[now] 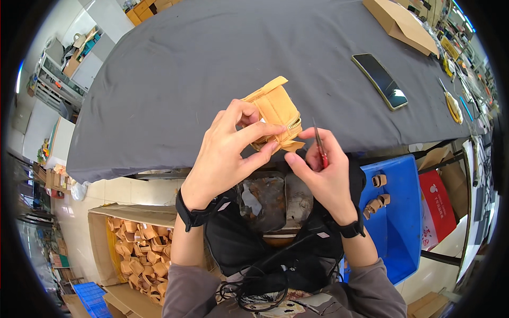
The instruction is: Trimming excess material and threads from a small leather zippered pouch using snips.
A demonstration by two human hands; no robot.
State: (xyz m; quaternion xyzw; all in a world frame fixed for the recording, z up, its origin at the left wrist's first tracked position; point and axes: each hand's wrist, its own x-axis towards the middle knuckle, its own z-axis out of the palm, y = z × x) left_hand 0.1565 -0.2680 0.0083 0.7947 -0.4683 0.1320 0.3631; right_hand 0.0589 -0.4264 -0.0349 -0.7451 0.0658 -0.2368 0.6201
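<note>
Pouch (278, 106), yellow and zipped, is held in the left hand (225, 143) in the head view, over the near part of the grey table cloth (185, 79). The left thumb and index finger are pinched on it beside the brass-coloured zip (295, 123). The right hand (331, 177) has its fingers bent around a slim pointed tool (324, 159) with red on its handle, the tip aimed away from the body, near the pouch; its thumb and index fingertip stand apart, and whether the thumb touches the loose flap (291, 146) I cannot tell. The step looks like small handwork round the zip end. For that, a firm left pinch close to the spot should serve best, with the flap spread out so the zip lies straight. Point the tip clear of the left fingertips, and use short, light touches, since a slip could nick the fabric
</note>
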